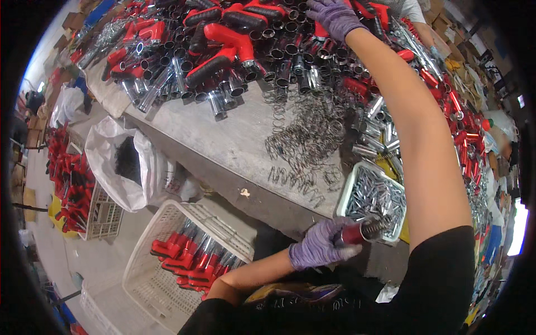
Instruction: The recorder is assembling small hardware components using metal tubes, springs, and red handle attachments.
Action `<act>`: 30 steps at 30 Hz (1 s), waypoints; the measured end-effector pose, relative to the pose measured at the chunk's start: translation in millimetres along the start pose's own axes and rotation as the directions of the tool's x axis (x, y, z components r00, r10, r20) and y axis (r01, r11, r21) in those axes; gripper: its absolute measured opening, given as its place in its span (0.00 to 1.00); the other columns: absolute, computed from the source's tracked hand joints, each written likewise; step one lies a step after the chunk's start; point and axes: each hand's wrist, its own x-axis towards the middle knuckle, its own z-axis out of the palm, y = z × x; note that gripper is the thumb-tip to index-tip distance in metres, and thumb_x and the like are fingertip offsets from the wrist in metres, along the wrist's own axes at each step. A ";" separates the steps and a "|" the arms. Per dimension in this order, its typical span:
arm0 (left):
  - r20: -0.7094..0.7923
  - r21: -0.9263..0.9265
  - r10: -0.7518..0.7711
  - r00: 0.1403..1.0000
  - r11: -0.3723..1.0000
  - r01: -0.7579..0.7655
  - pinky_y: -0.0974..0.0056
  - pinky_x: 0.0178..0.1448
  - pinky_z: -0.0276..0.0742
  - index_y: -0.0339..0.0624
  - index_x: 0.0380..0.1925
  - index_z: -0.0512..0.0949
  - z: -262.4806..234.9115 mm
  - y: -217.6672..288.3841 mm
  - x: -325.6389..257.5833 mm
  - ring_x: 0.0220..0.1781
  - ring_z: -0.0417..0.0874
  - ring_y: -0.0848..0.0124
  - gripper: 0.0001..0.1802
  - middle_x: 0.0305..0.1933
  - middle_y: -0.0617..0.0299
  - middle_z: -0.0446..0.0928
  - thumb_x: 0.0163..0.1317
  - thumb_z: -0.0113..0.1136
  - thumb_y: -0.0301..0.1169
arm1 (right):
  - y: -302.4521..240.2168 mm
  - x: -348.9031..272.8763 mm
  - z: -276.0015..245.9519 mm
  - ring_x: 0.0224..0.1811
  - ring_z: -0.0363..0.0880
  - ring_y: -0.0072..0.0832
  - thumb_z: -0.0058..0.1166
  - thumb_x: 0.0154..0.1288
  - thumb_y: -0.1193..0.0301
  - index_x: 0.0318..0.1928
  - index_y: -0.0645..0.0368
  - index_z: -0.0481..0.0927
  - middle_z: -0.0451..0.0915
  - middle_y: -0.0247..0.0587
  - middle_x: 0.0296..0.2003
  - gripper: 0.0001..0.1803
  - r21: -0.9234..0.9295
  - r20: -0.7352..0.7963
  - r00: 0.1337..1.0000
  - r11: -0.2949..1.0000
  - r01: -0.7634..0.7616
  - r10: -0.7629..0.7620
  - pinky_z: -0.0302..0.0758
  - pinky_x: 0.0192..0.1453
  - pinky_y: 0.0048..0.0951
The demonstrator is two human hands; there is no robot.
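My left hand, in a purple knit glove, is closed round a red tube low in front of me. A coil spring sticks out of the tube's metal end. My right hand, gloved alike, reaches far across the table onto a heap of red and black handles with shiny metal tubes. Its fingers look stretched out and apart, though the upper picture edge cuts part of them off. Loose coil springs lie tangled on the table between my hands.
A pale tray of small metal pins stands at the table's near edge. Below left, a white crate holds red-handled pieces. Beside it are an open white sack and another loaded crate. Another person's arm shows at the far right.
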 end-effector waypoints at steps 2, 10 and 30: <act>-0.010 0.050 0.062 0.998 0.997 -0.061 0.67 0.44 0.74 0.44 0.49 0.72 -5.7 3.8 0.6 0.38 0.80 0.69 0.29 0.37 0.56 0.77 0.46 0.68 0.41 | -7.6 12.2 -18.8 0.69 0.49 0.38 0.48 0.57 0.62 0.53 0.48 0.72 0.55 0.36 0.65 0.22 0.001 0.460 0.884 0.996 0.091 -0.081 0.52 0.67 0.44; 0.030 0.325 -0.073 0.997 0.944 0.060 0.62 0.48 0.73 0.40 0.54 0.66 -13.1 14.6 5.3 0.43 0.79 0.63 0.35 0.41 0.51 0.76 0.48 0.66 0.42 | -5.6 -110.4 -221.1 0.59 0.67 0.34 0.58 0.51 0.61 0.60 0.49 0.61 0.71 0.49 0.53 0.35 0.567 0.566 0.794 0.594 -0.570 0.222 0.47 0.69 0.42; 0.517 0.565 0.253 0.818 0.617 -0.548 0.59 0.42 0.71 0.44 0.42 0.75 68.7 12.9 27.3 0.38 0.77 0.55 0.29 0.36 0.53 0.76 0.42 0.68 0.48 | -51.6 -386.8 -439.6 0.44 0.76 0.39 0.65 0.41 0.68 0.46 0.51 0.75 0.77 0.38 0.41 0.25 0.540 0.472 0.878 0.762 -0.358 0.077 0.71 0.52 0.37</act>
